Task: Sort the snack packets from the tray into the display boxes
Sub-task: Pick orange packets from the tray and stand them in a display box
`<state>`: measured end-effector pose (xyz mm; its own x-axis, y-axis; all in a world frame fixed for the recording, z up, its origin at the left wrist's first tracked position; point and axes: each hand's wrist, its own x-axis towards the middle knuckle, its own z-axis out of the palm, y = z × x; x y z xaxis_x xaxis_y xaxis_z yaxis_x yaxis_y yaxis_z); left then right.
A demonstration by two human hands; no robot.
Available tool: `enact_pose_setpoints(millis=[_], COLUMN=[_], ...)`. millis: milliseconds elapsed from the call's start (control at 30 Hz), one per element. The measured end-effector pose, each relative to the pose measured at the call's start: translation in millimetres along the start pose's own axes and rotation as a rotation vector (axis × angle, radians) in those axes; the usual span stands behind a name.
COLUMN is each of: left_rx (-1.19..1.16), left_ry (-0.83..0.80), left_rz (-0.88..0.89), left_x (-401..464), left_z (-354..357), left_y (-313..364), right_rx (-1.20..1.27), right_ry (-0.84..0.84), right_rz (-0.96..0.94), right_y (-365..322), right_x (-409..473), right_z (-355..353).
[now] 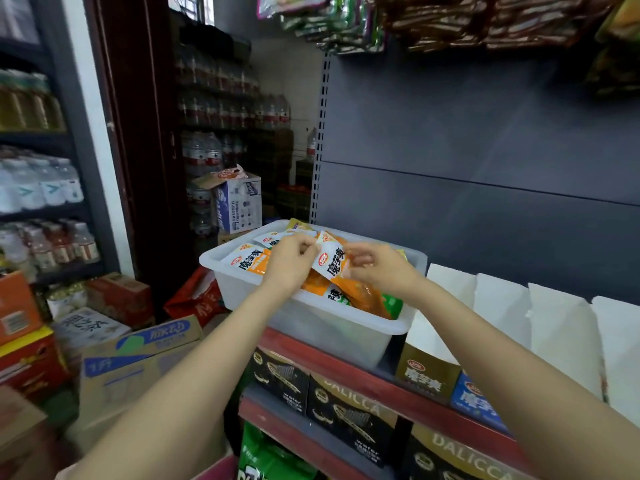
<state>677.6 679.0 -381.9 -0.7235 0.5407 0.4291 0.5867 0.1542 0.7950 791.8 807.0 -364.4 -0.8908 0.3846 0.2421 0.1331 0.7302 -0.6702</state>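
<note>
A translucent white plastic tray (pixel 242 289) sits on the shelf, filled with orange-and-white snack packets (pixel 247 263). Above it, an orange-and-white packet (pixel 330 261) is held tilted between both hands. My left hand (pixel 294 259) pinches its upper left corner. My right hand (pixel 377 268) grips its right side, and more orange packets (pixel 367 294) hang below that hand. To the right of the tray stand display boxes: a gold one (pixel 426 374), a blue one (pixel 476 398) and tall white flaps (pixel 502 306) behind them.
The shelf has a red front edge (pixel 346 368); black wafer boxes (pixel 349 417) fill the shelf below. Cardboard cartons (pixel 138 362) crowd the floor at left. Bottled drinks (pixel 38 188) line the left shelves. Snack bags (pixel 450 19) hang overhead. A dark back panel (pixel 485 150) rises behind.
</note>
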Motion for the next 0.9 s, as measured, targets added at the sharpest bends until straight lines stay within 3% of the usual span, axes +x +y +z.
enact_pose_setpoints(millis=[167, 300, 400, 533, 767, 900], left_rx=[-0.169, -0.369, -0.522, -0.556, -0.505, -0.179], left_ry=[0.12, 0.146, 0.044, -0.174, -0.421, -0.478], left_rz=[0.207, 0.274, 0.229, 0.188, 0.229, 0.408], left_x=[-9, -15, -19, -34, -71, -88], left_z=[6, 23, 50, 107, 209, 257], left_y=[41, 86, 112, 143, 204, 220], right_rx=[0.03, 0.22, 0.361, 0.416, 0.298, 0.233], right_ry=[0.35, 0.499, 0.597, 0.626, 0.757, 0.93], right_rz=[-0.075, -0.116, -0.109, -0.01, 0.106, 0.171], right_y=[0, 4, 12, 36, 90, 118], right_x=[-14, -43, -74, -122, -217, -252], right_z=[-20, -52, -81, -124, -193, -221])
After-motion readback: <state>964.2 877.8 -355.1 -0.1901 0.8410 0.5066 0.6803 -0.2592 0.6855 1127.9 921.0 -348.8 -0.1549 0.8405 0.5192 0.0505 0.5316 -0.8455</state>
